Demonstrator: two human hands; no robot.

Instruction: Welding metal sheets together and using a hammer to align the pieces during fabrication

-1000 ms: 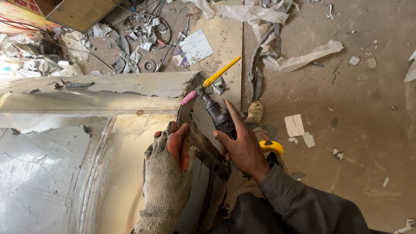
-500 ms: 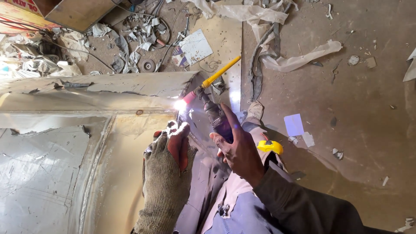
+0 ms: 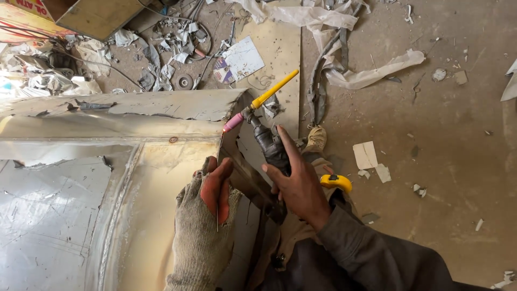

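1. We grip the welding torch (image 3: 258,116) in our bare right hand (image 3: 299,186); the fingers are wrapped round its dark handle, with the forefinger stretched along it.
2. The torch has a pink nozzle and a yellow back cap. The nozzle points down and left, and its tip stands just beside the upper right corner of the steel panel (image 3: 81,205).
3. Our left hand (image 3: 207,215) wears a knitted glove with a reddish palm coating. It pinches a thin filler rod (image 3: 219,161) between thumb and fingers.
4. The rod runs nearly upright from the glove to the corner near the nozzle tip.
5. The gloved hand rests on the panel, just left of the right hand; the two hands are close but apart.
6. The panel is shiny, with a raised curved seam and torn protective film on its surface.
7. A yellow object (image 3: 336,182) shows just behind the right wrist; we cannot tell what it is.
8. Paper scraps, plastic strips and a grinding disc (image 3: 186,82) lie on the floor (image 3: 458,161) beyond the panel.
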